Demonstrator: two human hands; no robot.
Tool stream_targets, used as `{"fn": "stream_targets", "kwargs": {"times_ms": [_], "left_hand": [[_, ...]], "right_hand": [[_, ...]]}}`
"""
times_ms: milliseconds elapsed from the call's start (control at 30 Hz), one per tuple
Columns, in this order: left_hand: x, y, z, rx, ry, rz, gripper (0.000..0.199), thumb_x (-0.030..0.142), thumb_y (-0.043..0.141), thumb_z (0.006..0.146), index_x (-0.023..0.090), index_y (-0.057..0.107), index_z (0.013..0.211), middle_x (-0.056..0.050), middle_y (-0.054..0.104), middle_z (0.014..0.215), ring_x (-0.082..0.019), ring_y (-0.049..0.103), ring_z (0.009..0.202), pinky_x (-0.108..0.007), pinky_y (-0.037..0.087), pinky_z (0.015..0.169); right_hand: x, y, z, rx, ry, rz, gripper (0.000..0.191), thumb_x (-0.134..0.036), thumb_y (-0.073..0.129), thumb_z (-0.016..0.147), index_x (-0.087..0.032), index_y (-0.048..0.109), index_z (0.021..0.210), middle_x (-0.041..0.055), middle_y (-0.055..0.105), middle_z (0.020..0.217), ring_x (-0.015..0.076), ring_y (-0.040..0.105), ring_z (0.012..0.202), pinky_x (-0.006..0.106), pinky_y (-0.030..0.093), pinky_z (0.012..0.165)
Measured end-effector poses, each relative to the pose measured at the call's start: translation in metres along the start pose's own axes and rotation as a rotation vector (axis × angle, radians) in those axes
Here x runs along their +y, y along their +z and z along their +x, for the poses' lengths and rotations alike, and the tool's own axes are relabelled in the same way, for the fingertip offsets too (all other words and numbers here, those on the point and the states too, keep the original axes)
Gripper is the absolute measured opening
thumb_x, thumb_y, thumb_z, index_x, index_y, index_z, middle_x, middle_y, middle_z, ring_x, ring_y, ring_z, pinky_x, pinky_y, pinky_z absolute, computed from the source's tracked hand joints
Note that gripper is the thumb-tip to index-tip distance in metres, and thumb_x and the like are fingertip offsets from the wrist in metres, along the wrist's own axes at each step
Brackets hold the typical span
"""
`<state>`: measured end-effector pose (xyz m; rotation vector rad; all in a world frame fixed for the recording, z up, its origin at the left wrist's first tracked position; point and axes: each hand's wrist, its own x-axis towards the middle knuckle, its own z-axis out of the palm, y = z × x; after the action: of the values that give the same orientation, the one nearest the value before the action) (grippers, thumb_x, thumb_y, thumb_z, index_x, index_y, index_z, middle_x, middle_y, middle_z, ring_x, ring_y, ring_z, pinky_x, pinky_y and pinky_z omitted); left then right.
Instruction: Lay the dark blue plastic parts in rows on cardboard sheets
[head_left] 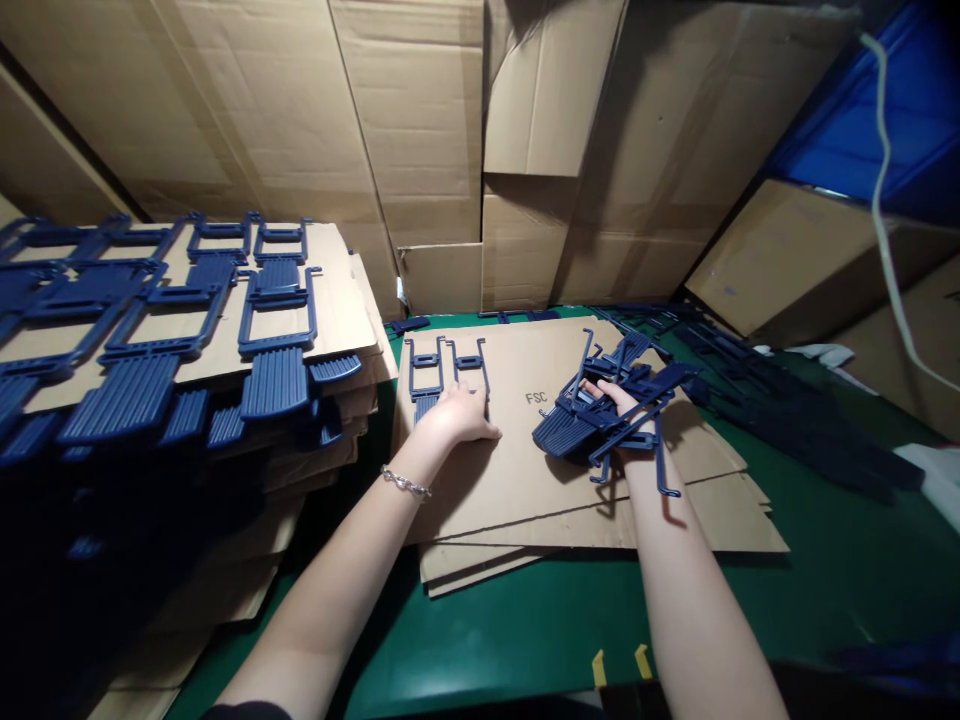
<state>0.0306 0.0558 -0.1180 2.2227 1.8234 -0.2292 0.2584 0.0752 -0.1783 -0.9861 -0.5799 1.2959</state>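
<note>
Two dark blue plastic frames lie side by side at the back left of a cardboard sheet (517, 470): one on the left (425, 372), the other on the right (470, 362). My left hand (463, 412), with a chain bracelet at the wrist, rests over the lower end of the right frame, its thumb apart and its other fingertips partly hidden. Several tangled blue pieces (574, 425) are in my right hand (619, 400), above the right part of the sheet. The pieces cover much of that hand.
At the left stands a tall stack of cardboard sheets (337, 300) bearing rows of blue frames (277, 310). More dark pieces (780, 400) are heaped on the green table (480, 640) at the right. Cardboard panels (420, 120) rise behind. A pale cable (885, 220) hangs at the right.
</note>
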Motion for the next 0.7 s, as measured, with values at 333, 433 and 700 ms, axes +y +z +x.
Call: {"fn": "stream_targets", "kwargs": {"times_ms": [333,433,700], "left_hand": [[0.041,0.004,-0.014,0.243,0.244,-0.307,0.044,0.055,0.039,0.083,0.018,0.062,0.093,-0.008,0.066,0.085,-0.022,0.061,0.077,-0.029,0.042,0.062],[0.042,0.009,-0.013,0.290,0.159,-0.358,0.041,0.056,0.049,0.077,0.018,0.060,0.086,-0.006,0.065,0.079,-0.021,0.060,0.072,-0.027,0.038,0.055],[0.037,0.009,-0.006,0.461,0.146,-0.596,0.018,0.032,0.049,0.078,0.019,0.055,0.089,-0.002,0.062,0.079,-0.016,0.056,0.071,-0.025,0.039,0.061]], "right_hand": [[0.001,0.025,-0.023,-0.169,0.224,0.044,0.018,-0.031,0.066,0.071,-0.015,0.063,0.080,0.0038,0.066,0.075,0.0155,0.063,0.065,0.027,0.055,0.063],[0.007,0.029,-0.021,-0.116,0.181,0.002,0.018,-0.032,0.068,0.069,-0.016,0.060,0.070,0.0012,0.065,0.068,0.0136,0.061,0.058,0.025,0.054,0.057],[0.005,0.035,-0.028,-0.303,0.216,-0.068,0.020,-0.025,0.064,0.066,-0.016,0.068,0.084,0.0031,0.067,0.095,0.0171,0.061,0.094,0.027,0.047,0.087]]}}
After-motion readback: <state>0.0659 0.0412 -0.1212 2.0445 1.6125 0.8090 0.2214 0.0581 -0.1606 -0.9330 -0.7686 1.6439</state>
